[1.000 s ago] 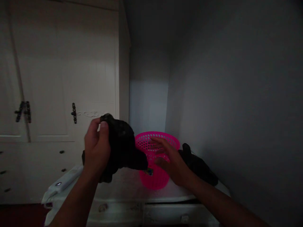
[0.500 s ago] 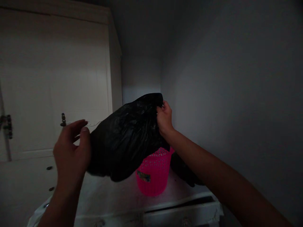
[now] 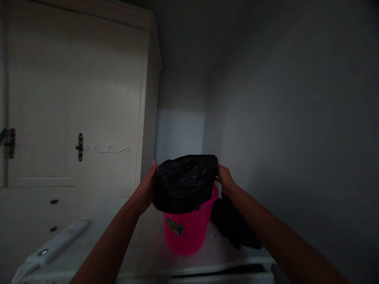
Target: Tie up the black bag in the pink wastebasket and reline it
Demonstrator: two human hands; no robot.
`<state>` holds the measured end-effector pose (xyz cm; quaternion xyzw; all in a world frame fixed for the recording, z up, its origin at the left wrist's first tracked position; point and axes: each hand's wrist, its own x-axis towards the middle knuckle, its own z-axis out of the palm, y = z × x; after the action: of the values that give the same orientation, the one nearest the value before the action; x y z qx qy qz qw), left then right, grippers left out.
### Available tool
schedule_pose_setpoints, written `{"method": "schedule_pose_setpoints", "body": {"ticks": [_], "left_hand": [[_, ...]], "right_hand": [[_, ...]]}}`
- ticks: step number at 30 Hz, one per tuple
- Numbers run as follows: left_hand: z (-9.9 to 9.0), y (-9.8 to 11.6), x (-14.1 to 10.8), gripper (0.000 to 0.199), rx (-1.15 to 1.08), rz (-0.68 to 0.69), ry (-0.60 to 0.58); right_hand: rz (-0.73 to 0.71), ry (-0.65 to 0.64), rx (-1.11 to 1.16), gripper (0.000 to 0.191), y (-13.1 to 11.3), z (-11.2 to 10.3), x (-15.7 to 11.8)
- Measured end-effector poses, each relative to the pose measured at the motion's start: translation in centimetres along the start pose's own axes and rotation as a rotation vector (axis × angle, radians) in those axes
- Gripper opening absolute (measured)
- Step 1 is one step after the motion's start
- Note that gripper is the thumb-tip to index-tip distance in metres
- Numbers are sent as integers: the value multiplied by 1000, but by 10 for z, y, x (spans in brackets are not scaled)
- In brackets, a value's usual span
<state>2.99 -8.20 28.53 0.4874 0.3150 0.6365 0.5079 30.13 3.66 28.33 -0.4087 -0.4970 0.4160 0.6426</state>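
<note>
A black plastic bag [image 3: 183, 183] is stretched between my hands over the mouth of a pink perforated basket [image 3: 186, 232], hiding most of its rim. My left hand [image 3: 146, 188] grips the bag's left edge, thumb up, its other fingers mostly hidden. On the right side, my right hand [image 3: 225, 179] holds the bag's edge just above the basket's rim. A sticker [image 3: 174, 227] shows on the basket's front. The basket stands upright on a white surface [image 3: 142, 244].
More black plastic [image 3: 237, 227] lies right of the basket, partly behind my right forearm. A long white object [image 3: 57, 242] rests at the left. Beyond stands a white wardrobe [image 3: 109, 94] with dark handles; a grey wall [image 3: 281, 110] rises on the right.
The bag has come down and rightward onto the basket's top. My left hand, fingers apart before, has moved right and closed on the bag's edge. My right hand is lower.
</note>
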Motion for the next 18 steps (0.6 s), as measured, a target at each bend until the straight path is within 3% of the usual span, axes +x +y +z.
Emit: {"method": "schedule_pose_setpoints", "body": {"ticks": [2,5,7,10,12,15,18], "left_hand": [[-8,-5,3,63,33,57,59],[-26,-20,10,50,246,149,299],[-39,-32,14,53,330,122,394],[-51,-48,14,52,353,56,314],[-54,-55,13,50,390,86,276],[-56,-58,12,44,426,181,361],[-55,-61,11,39,300,211,445]], "right_hand": [[61,0,48,26,0,-11,-2],[99,-1,79,19,3,-23,0],[101,10,88,25,9,-30,3],[114,-67,78,27,25,-39,7],[133,-130,38,27,35,-45,8],[118,-102,-40,35,50,-54,8],[71,-59,-119,40,64,-61,5]]}}
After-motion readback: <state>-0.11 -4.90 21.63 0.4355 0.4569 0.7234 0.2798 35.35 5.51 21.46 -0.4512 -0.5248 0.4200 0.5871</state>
